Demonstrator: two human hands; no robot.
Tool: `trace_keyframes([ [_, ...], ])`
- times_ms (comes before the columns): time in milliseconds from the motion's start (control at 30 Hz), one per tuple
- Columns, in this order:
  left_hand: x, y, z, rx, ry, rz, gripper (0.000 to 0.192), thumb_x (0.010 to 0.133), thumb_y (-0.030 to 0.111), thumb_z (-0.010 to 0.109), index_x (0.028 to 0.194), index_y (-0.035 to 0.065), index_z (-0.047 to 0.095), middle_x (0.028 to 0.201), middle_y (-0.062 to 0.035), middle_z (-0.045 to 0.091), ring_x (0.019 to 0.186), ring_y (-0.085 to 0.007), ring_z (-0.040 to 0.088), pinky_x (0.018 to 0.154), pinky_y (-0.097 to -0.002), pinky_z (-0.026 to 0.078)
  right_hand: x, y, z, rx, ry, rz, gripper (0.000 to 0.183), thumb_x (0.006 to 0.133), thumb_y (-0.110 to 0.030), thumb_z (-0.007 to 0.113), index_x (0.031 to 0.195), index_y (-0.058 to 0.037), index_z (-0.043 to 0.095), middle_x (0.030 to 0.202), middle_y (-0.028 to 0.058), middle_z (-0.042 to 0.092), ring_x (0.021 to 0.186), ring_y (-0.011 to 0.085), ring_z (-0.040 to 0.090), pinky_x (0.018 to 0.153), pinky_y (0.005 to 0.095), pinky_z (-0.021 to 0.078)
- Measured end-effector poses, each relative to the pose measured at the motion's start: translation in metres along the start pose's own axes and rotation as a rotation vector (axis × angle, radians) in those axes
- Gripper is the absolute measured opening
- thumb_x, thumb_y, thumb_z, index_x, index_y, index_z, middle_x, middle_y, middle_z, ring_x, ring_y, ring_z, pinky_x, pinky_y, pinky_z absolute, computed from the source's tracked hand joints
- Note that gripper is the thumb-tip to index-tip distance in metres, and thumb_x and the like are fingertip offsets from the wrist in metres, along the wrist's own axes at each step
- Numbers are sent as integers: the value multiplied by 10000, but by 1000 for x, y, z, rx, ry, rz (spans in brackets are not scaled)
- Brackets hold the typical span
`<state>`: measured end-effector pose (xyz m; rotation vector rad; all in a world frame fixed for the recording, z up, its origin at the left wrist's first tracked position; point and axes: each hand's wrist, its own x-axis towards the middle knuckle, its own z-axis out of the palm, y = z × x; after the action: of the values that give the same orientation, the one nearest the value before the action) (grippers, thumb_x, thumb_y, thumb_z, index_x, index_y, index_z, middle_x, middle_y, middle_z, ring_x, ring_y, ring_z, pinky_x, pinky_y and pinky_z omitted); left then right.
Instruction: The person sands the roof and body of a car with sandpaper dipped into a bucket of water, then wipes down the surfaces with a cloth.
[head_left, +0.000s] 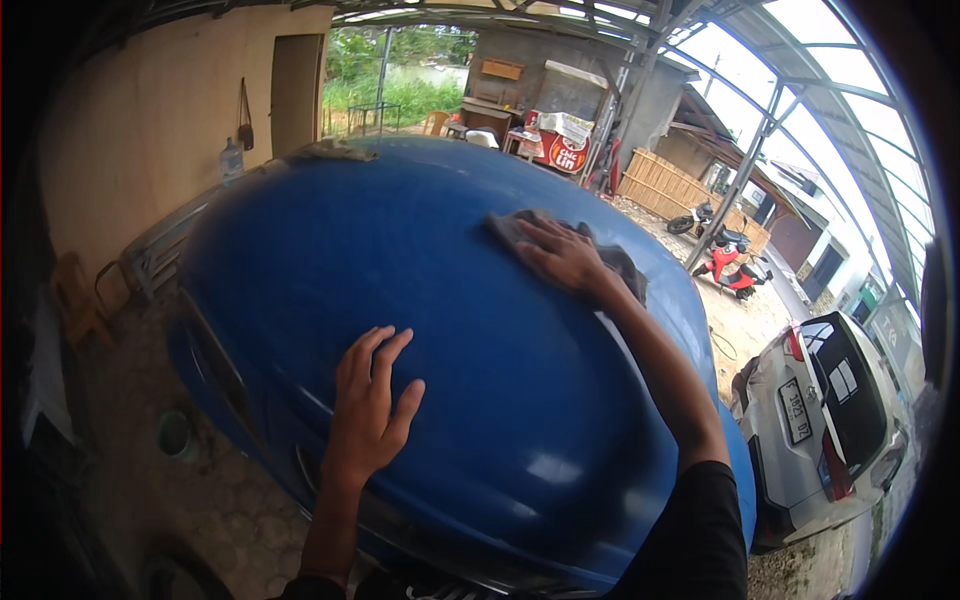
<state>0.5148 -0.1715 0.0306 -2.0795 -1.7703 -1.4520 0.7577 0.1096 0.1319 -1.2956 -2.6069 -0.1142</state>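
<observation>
A blue car roof (450, 300) fills the middle of the head view, glossy in places with light reflections. My right hand (559, 255) lies flat on a dark grey cloth (619, 262), pressing it to the roof on the right side. The cloth is crumpled, and part of it is hidden under the palm. My left hand (379, 397) is over the near left part of the roof with fingers apart and nothing in it; whether it touches the paint I cannot tell. Another cloth-like item (341, 151) lies at the roof's far edge.
A silver car (795, 427) stands at the right, with a red scooter (735, 270) and a motorcycle (701, 217) beyond it. Metal posts hold up the shelter roof. At the left are plastic chairs (75, 300), a bucket (175, 433) on the ground and a water jug (232, 161).
</observation>
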Motion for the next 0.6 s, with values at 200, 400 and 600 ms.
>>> trace_keyframes([
  [200, -9, 1, -18, -186, 61, 11, 451, 1016, 307, 517, 1392, 58, 518, 1384, -179, 496, 1328, -359, 451, 1109, -485, 372, -178, -151, -7, -28, 53, -629, 608, 936, -565, 568, 1477, -294, 509, 1596, 99, 389, 1467, 327, 371, 1169, 548, 298],
  [400, -30, -26, -24, -110, 323, -8, 209, 973, 196, 582, 1081, 38, 664, 1082, -109, 641, 1035, -272, 593, 920, -409, 469, -162, -121, -8, 47, 183, -563, 463, 913, -447, 647, 1319, -226, 665, 1448, 85, 569, 1359, 292, 515, 1104, 475, 409],
  [600, -57, -58, -16, -17, 419, -26, 164, 931, 135, 612, 840, 9, 662, 831, -85, 651, 856, -254, 599, 771, -392, 487, -83, 7, -23, -270, 288, -125, 410, 997, -453, 502, 1284, -203, 656, 1336, 138, 589, 1170, 364, 585, 1033, 488, 444],
])
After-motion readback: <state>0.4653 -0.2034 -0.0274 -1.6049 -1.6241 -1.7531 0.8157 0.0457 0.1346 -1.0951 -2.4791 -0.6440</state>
